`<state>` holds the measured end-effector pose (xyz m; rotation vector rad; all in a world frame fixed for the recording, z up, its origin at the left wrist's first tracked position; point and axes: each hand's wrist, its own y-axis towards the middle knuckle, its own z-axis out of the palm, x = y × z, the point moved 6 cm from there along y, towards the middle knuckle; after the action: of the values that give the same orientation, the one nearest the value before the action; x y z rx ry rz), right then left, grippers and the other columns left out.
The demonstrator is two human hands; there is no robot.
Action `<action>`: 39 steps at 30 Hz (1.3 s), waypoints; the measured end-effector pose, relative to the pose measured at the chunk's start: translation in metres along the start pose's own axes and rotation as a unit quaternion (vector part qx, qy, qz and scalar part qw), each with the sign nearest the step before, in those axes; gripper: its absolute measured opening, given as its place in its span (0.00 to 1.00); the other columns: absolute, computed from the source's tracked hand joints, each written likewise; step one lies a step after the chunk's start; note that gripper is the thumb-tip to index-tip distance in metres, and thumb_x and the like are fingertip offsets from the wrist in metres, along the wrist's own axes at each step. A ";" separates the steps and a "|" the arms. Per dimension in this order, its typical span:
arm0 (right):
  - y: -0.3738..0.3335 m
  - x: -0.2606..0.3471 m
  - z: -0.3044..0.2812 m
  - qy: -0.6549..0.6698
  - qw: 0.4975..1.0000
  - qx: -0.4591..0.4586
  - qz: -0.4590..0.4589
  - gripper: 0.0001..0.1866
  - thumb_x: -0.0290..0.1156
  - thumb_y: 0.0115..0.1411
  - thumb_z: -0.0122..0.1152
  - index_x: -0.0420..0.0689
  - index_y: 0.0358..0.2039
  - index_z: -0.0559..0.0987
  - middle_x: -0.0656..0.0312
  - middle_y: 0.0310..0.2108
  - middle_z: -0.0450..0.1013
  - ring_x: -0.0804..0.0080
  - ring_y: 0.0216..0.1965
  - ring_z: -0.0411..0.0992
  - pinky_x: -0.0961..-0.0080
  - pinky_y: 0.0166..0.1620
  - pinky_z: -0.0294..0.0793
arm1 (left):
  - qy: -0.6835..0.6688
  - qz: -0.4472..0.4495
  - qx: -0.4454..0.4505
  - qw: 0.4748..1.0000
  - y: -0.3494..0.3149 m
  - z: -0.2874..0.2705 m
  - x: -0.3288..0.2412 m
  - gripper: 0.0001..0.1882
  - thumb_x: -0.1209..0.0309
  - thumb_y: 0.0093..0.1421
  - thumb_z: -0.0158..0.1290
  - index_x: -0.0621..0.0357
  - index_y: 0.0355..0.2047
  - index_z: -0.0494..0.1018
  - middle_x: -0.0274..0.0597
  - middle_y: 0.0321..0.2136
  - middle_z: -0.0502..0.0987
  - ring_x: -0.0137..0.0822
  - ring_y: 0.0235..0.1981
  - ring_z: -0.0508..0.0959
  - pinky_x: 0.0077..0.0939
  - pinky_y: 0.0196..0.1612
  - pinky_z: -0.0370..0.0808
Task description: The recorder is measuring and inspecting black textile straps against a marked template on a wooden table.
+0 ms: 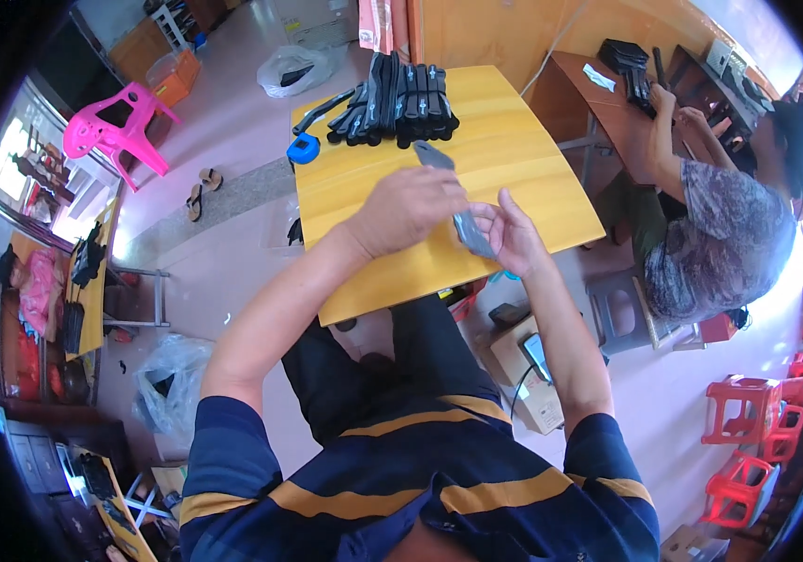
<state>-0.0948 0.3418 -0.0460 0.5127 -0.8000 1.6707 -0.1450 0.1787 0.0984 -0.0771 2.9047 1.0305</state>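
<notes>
My left hand (412, 208) is over the yellow table, its fingers closed on a flat dark grey strap (474, 236) that slants from upper left to lower right. Part of the strap is hidden under these fingers. My right hand (516, 236) is at the strap's lower end, palm turned up, thumb raised and apart, its fingertips touching or just behind the strap. Beyond both hands, a pile of folded black and grey straps (392, 105) lies at the table's far edge. A blue tape measure (304, 148) sits left of that pile.
The yellow table (551, 192) ends just in front of my legs. To the right, a person (724, 220) works with black items at a brown desk (574, 80). A cardboard box (532, 393) stands below right. A pink chair (120, 131) and plastic bags (172, 384) are at left.
</notes>
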 end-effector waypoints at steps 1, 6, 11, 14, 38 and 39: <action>-0.003 0.005 0.006 0.093 0.995 0.039 -0.015 0.31 0.57 0.73 0.47 0.38 0.55 0.75 0.55 0.42 0.81 0.69 0.42 0.82 0.75 0.46 0.83 | 0.043 0.060 0.001 0.997 -0.001 0.005 -0.012 0.10 0.73 0.57 0.54 0.51 0.38 0.81 0.34 0.43 0.83 0.42 0.51 0.81 0.40 0.54 0.78; -0.003 0.024 -0.013 -0.072 0.990 -0.081 -0.088 0.12 0.34 0.70 0.59 0.40 0.47 0.78 0.60 0.38 0.81 0.74 0.40 0.81 0.74 0.46 0.82 | 0.046 0.035 0.054 0.997 -0.019 0.039 -0.010 0.16 0.75 0.57 0.56 0.53 0.47 0.79 0.43 0.54 0.77 0.50 0.60 0.74 0.43 0.60 0.74; 0.023 0.060 -0.092 -0.151 0.964 -0.164 -0.145 0.08 0.30 0.69 0.58 0.40 0.44 0.79 0.65 0.34 0.80 0.77 0.34 0.78 0.77 0.41 0.80 | -0.028 -0.184 0.064 0.981 -0.072 0.028 0.006 0.23 0.75 0.58 0.58 0.55 0.55 0.74 0.52 0.60 0.71 0.55 0.62 0.70 0.46 0.64 0.69; 0.044 0.083 -0.117 -0.147 0.954 -0.212 -0.156 0.08 0.29 0.69 0.58 0.40 0.44 0.80 0.63 0.35 0.81 0.76 0.33 0.79 0.76 0.39 0.80 | 0.000 -0.278 0.037 0.960 -0.131 0.012 0.009 0.23 0.76 0.56 0.59 0.58 0.54 0.74 0.54 0.59 0.71 0.57 0.62 0.70 0.45 0.63 0.70; 0.069 0.116 -0.122 -0.812 0.457 -0.204 -0.299 0.21 0.20 0.53 0.61 0.45 0.49 0.82 0.44 0.57 0.73 0.44 0.60 0.69 0.58 0.63 0.70 | 0.044 -0.384 -0.055 0.921 -0.199 0.018 -0.009 0.11 0.77 0.57 0.57 0.62 0.42 0.77 0.49 0.47 0.77 0.53 0.53 0.76 0.43 0.58 0.73; 0.066 0.108 -0.115 -0.813 0.458 -0.198 -0.300 0.21 0.20 0.53 0.61 0.45 0.49 0.82 0.44 0.57 0.73 0.44 0.60 0.69 0.58 0.63 0.70 | 0.050 -0.384 -0.048 0.921 -0.201 0.017 -0.010 0.11 0.77 0.57 0.57 0.62 0.42 0.77 0.49 0.48 0.76 0.53 0.54 0.76 0.43 0.59 0.73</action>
<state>-0.1766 0.4909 -0.0626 1.8276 -1.9081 -0.2480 -0.1208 0.0337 -0.0405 -1.1858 2.4809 1.0012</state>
